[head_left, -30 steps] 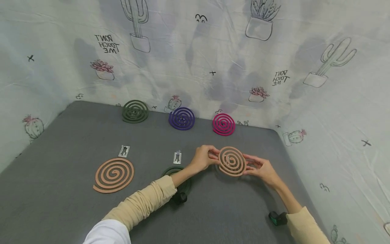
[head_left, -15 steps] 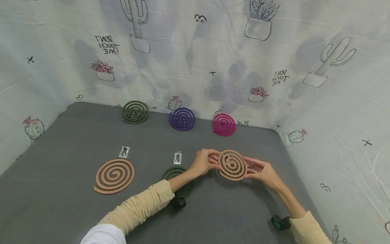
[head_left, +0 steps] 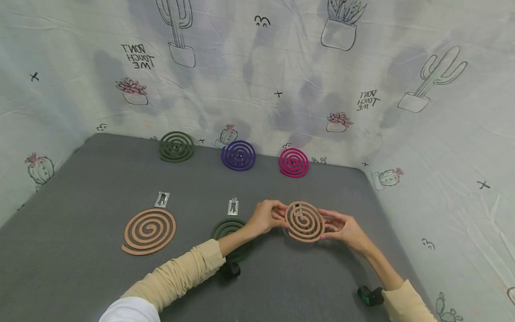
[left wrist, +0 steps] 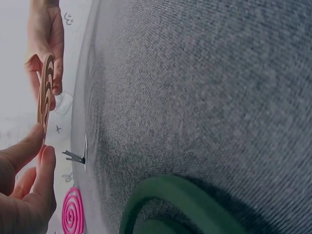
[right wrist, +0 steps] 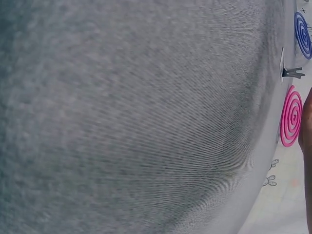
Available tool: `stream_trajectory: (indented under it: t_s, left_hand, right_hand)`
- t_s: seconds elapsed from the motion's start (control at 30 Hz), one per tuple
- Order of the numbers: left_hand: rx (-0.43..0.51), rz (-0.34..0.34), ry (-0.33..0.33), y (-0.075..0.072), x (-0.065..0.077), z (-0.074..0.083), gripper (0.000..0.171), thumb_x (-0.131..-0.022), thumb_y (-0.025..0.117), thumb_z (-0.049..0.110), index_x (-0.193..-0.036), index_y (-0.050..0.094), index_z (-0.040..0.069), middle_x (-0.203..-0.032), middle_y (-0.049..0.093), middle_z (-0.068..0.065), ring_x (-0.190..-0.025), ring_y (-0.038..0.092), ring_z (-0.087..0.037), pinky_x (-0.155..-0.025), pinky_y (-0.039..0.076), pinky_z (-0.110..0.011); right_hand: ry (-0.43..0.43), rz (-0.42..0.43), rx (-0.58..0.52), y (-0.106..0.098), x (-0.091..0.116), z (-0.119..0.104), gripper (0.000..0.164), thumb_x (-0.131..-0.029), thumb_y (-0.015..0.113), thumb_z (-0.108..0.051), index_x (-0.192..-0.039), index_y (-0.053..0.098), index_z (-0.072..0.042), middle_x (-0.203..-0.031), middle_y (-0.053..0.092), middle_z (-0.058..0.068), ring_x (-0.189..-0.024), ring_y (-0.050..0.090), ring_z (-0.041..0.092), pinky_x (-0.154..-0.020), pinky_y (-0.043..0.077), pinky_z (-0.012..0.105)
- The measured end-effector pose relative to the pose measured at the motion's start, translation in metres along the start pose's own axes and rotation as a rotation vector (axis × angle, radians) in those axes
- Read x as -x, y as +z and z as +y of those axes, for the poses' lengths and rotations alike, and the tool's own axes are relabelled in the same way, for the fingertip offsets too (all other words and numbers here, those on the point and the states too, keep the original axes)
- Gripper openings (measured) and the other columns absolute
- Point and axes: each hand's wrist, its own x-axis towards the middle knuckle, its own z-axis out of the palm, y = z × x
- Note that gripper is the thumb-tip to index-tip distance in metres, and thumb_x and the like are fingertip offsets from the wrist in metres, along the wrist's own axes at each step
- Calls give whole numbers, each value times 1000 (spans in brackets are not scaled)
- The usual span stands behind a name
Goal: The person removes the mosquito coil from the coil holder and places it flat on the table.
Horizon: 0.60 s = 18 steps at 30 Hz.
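A tan mosquito coil [head_left: 304,221] is held up over the grey table between both hands, its flat face turned toward the head camera. My left hand [head_left: 265,218] pinches its left edge between thumb and fingers. The right hand [head_left: 348,230] grips the opposite edge the same way. In the left wrist view the coil shows nearly edge-on, well off the cloth. Behind it, a small metal coil stand [left wrist: 78,157] stands on the table. Under my left forearm lies a dark green coil [left wrist: 165,183], partly hidden by the arm.
Another tan coil [head_left: 149,229] lies at left, with a metal stand [head_left: 162,200] just beyond it. A second metal stand [head_left: 233,206] is near the middle. Along the back sit green [head_left: 177,146], purple [head_left: 238,155] and pink coils [head_left: 294,163], before a printed cloth wall [head_left: 241,67].
Both hands have brought the tan coil slightly lower and nearer to me, still gripping its two edges. The other coils and stands have stayed in place.
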Motion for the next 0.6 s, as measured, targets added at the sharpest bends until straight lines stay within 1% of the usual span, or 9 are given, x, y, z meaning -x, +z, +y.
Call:
stream_trajectory:
  t_s: [0.13,0.23,0.37,0.53,0.6]
  left_hand:
    - [-7,-10,-10,1,2,3,42,-70,81,-4,-109,65,-11,-90,68,-18,-75,71,-25,-61,56,-19]
    - [-1,-17,-20,2,3,5,42,-71,81,-5,-109,65,-11,-91,68,-18,-76,71,-26,-61,56,-18]
    - [4,-20,-16,4,5,6,41,-70,81,-4,-108,65,-11,-90,68,-18,-75,71,-26,-60,55,-17]
    - [9,-21,-18,6,7,6,41,-70,81,-5,-108,65,-11,-90,68,-18,-75,72,-26,-60,55,-17]
    - [11,-23,-27,7,9,7,42,-70,81,-4,-108,65,-11,-93,68,-19,-76,72,-26,-59,55,-17]
  right_hand:
    - [0,8,2,1,3,1,75,-73,78,6,-138,41,13,-137,50,19,-110,60,11,-93,50,32]
    - [-13,11,4,2,5,2,74,-72,78,8,-137,41,15,-135,49,26,-109,60,11,-93,51,32]
    - [-16,5,2,3,8,4,74,-73,77,8,-136,40,16,-135,45,33,-107,60,9,-92,51,31]
    - [-14,-4,-5,3,12,6,74,-73,77,8,-136,40,16,-135,45,33,-108,60,9,-90,52,30]
    - [-16,-9,-7,3,13,7,73,-73,77,7,-136,40,15,-133,50,27,-108,61,9,-90,52,30]
